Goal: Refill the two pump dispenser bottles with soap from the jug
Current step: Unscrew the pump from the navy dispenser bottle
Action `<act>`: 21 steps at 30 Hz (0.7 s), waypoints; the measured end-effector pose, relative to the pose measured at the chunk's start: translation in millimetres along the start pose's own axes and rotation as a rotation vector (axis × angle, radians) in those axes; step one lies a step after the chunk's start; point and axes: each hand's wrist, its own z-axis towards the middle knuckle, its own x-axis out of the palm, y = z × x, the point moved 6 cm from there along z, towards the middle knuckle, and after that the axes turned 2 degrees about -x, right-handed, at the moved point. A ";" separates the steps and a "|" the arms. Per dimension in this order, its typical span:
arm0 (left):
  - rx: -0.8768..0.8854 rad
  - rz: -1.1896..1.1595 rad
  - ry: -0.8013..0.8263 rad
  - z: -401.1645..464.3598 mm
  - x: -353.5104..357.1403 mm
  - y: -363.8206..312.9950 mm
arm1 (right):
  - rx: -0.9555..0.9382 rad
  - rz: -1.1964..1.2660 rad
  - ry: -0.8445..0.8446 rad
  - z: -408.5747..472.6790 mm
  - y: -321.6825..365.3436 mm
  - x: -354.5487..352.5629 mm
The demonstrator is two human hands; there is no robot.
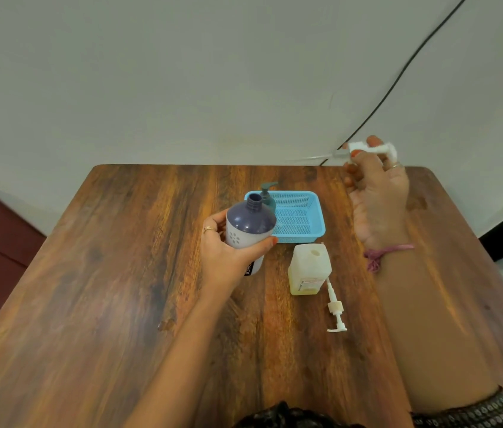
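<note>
Gripping the uncapped purple bottle, left hand; right hand pinches its white pump

Black label strip low on the purple-topped bottle, white letters running sideways, only "JOY" readable, the rest covered by the left hand. Reddish printed label on the front of the pale yellow jug, too small and blurred to read. White flower mark on the bottle, no words
</note>
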 end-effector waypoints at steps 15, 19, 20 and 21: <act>-0.050 -0.035 -0.044 13.8 -44.3 32.4 | 0.668 -0.252 -0.245 -146.6 -182.5 -95.9; -0.068 -0.037 -0.004 13.1 -48.8 40.2 | 0.724 -0.526 -0.243 -148.6 -216.7 -116.4; -0.070 -0.036 0.007 12.3 -49.7 41.5 | 0.711 -0.573 -0.247 -144.5 -220.1 -119.7; -0.073 -0.032 0.018 11.4 -51.3 43.2 | 0.703 -0.611 -0.255 -140.3 -223.7 -122.8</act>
